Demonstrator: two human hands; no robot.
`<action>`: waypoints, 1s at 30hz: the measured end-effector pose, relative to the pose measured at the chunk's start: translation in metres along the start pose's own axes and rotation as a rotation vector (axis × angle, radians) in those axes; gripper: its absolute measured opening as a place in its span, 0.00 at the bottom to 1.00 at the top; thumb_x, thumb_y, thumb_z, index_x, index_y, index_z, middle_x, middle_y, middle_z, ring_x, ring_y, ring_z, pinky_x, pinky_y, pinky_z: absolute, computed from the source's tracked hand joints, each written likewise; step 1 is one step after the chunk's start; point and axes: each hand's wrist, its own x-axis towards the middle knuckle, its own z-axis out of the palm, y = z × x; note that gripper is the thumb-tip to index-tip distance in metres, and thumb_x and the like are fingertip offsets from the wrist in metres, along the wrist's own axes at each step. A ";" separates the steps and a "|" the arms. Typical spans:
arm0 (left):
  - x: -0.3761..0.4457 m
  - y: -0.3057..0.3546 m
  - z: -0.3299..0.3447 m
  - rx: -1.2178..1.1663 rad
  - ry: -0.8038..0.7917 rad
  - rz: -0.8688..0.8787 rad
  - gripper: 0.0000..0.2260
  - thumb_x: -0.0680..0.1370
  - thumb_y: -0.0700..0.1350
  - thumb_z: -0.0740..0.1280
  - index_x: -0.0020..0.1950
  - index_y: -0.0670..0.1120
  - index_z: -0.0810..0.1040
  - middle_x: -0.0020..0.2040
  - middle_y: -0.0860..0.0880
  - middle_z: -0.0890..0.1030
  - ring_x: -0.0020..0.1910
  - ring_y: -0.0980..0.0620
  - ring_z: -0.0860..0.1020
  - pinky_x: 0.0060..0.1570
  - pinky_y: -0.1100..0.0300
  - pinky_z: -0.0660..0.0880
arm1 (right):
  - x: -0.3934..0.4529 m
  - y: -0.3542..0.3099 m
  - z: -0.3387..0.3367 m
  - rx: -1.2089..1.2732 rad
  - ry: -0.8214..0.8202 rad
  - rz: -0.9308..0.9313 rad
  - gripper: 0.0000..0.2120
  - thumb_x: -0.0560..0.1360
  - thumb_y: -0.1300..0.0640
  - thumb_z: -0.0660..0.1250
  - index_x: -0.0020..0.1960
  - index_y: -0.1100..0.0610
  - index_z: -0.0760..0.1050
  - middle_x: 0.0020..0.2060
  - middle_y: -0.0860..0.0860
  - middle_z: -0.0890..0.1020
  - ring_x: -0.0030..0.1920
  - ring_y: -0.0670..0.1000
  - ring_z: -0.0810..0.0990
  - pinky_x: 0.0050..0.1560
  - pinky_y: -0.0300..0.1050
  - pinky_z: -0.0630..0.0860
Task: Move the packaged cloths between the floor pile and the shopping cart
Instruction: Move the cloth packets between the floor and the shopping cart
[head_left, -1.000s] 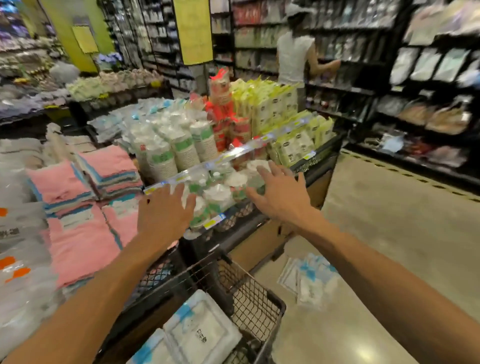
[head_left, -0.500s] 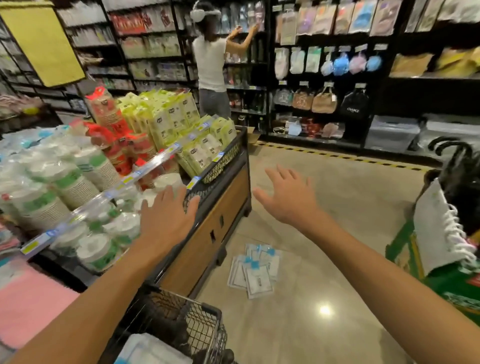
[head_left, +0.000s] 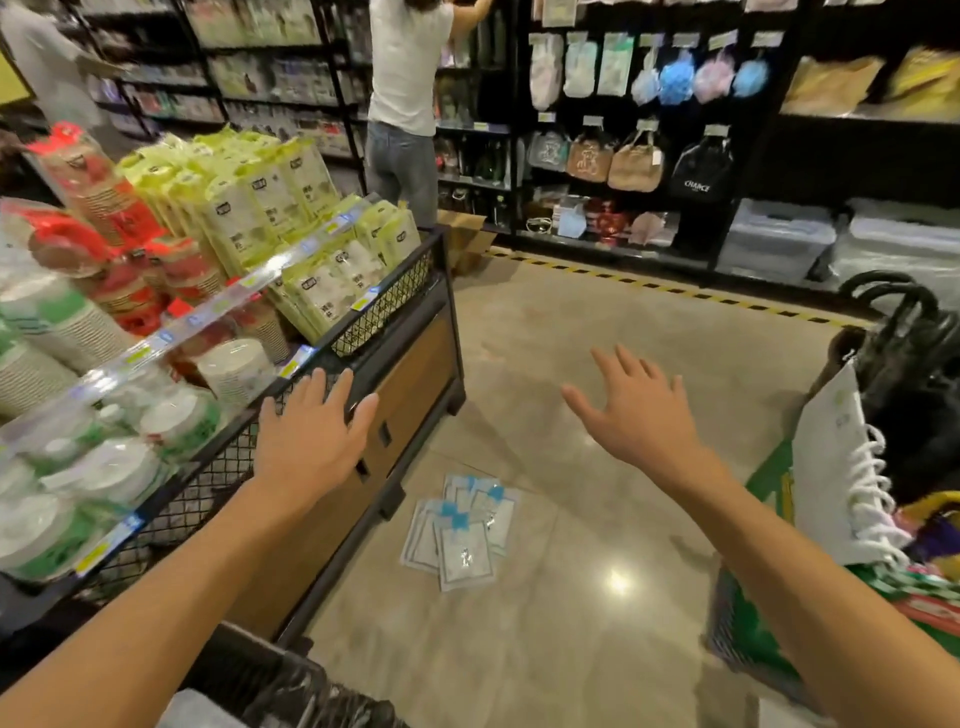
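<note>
A small pile of packaged cloths (head_left: 462, 530), white with blue labels, lies on the shiny floor beside the display stand. My left hand (head_left: 306, 436) is stretched forward with straight fingers in front of the stand's mesh edge, holding nothing. My right hand (head_left: 634, 410) hovers spread wide above the floor, up and to the right of the pile, also holding nothing. The black wire shopping cart (head_left: 291, 686) shows only its near corner at the bottom edge, with a white package (head_left: 200, 712) barely visible inside it.
A wood-and-mesh display stand (head_left: 405, 364) with cups and green packs fills the left. A person (head_left: 405, 104) stands at the far shelves. A green basket (head_left: 753, 623) with bags sits on the right. Open floor lies between them.
The view has swung right and down, so the cart has slid almost out of frame and the floor pile sits nearer the centre. Both hands stay spread and hold nothing.
</note>
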 end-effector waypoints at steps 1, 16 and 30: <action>0.007 0.004 0.005 -0.006 -0.006 0.000 0.35 0.80 0.68 0.38 0.82 0.52 0.56 0.81 0.45 0.60 0.80 0.44 0.58 0.76 0.36 0.55 | 0.008 0.008 0.005 -0.001 -0.009 0.008 0.35 0.81 0.30 0.53 0.82 0.48 0.58 0.83 0.52 0.59 0.81 0.59 0.58 0.79 0.70 0.53; 0.179 0.051 0.100 -0.089 -0.093 0.094 0.30 0.84 0.63 0.46 0.83 0.52 0.51 0.83 0.45 0.54 0.82 0.46 0.52 0.78 0.36 0.50 | 0.150 0.046 0.079 -0.109 -0.039 0.125 0.35 0.81 0.29 0.50 0.83 0.46 0.56 0.84 0.52 0.56 0.83 0.59 0.54 0.80 0.68 0.52; 0.297 0.041 0.195 0.017 -0.232 -0.017 0.29 0.84 0.62 0.46 0.83 0.52 0.54 0.83 0.47 0.56 0.82 0.47 0.54 0.77 0.36 0.50 | 0.296 0.066 0.174 -0.167 -0.203 0.100 0.36 0.81 0.32 0.51 0.83 0.49 0.55 0.84 0.55 0.54 0.82 0.60 0.54 0.79 0.68 0.54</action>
